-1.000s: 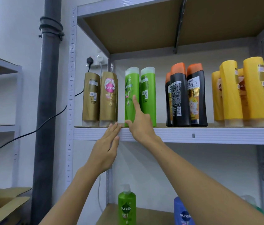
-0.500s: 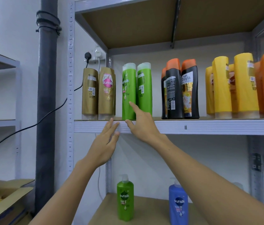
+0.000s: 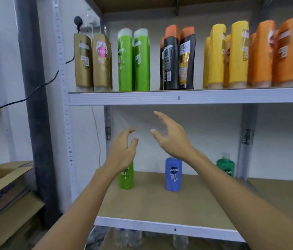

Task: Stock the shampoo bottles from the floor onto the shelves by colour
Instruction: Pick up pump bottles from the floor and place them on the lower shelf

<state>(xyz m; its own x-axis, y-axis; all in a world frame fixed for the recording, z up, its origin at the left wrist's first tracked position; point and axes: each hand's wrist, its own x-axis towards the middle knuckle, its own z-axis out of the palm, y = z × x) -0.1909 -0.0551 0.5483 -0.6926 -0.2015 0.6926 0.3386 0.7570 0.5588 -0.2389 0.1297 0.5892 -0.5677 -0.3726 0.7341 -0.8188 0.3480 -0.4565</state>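
Left hand point(image 3: 124, 150): raised in front of the shelving below the upper shelf point(image 3: 187, 97), fingers loosely curled, holding nothing. Right hand point(image 3: 171, 139): raised beside it, slightly higher, fingers spread and relaxed, likewise holding nothing. Neither hand touched a bottle.

Lower shelf point(image 3: 160, 201), behind the hands: one light green bottle point(image 3: 126, 179), partly hidden by the left wrist, label unreadable; one blue bottle point(image 3: 173, 175), label read "sunsilk"; one dark green pump bottle point(image 3: 226, 166), partly hidden by the right forearm.

Upper shelf, left to right, all upright and grouped by colour: gold bottles point(image 3: 92, 62), one front label read "sunsilk" on a pink disc, the other turned to show its barcode side; green bottles point(image 3: 134, 60) with pale caps, "sunsilk" faint on the left one; black bottles point(image 3: 178, 58) with orange caps, one label read partly as "ayla"; yellow bottles point(image 3: 226, 55); orange bottles point(image 3: 275, 51), print blurred.

Left of the shelving: a dark pipe point(image 3: 34, 105), a black cable point(image 3: 34, 92) running to a plug, and an open cardboard box point(image 3: 1, 179) low down.
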